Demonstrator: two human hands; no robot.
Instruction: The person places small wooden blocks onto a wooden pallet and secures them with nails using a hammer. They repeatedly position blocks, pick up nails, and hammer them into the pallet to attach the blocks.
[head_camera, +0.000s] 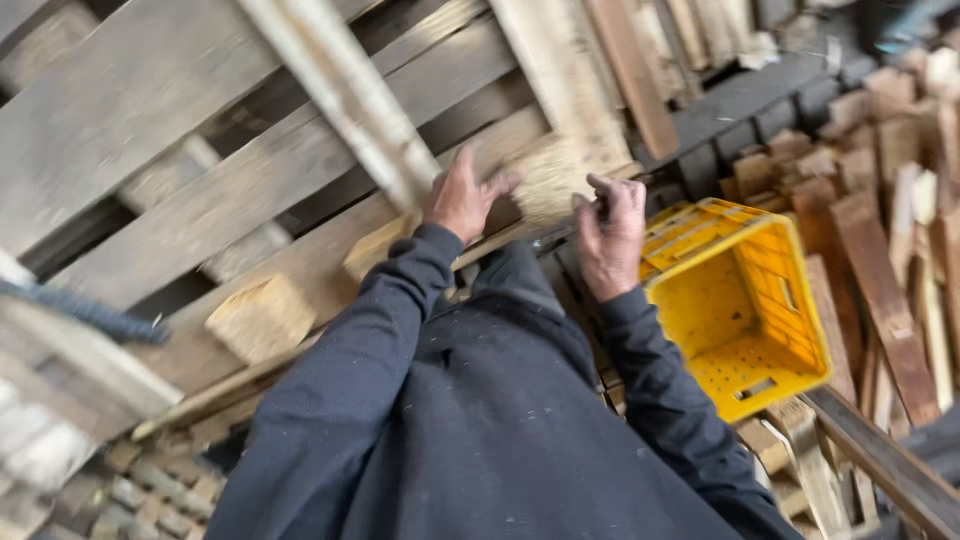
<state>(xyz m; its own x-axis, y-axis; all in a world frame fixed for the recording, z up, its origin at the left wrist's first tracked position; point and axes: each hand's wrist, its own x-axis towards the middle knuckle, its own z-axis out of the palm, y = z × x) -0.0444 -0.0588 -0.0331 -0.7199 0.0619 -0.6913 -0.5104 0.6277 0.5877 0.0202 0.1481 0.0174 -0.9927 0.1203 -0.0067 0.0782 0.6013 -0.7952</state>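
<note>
step: looks like they're working a board loose off the wooden pallet (200, 215) | left hand (462, 198) is pressing open-fingered on a slat | right hand (612, 235) is curling round something thin at the pallet's edge, too blurry to tell what | yellow crate (745, 310) is sitting just right | next: probably needing a firmer grip before pulling

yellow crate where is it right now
In the head view the yellow crate sits right of the right hand, empty, against the pile of wood scraps.
</note>
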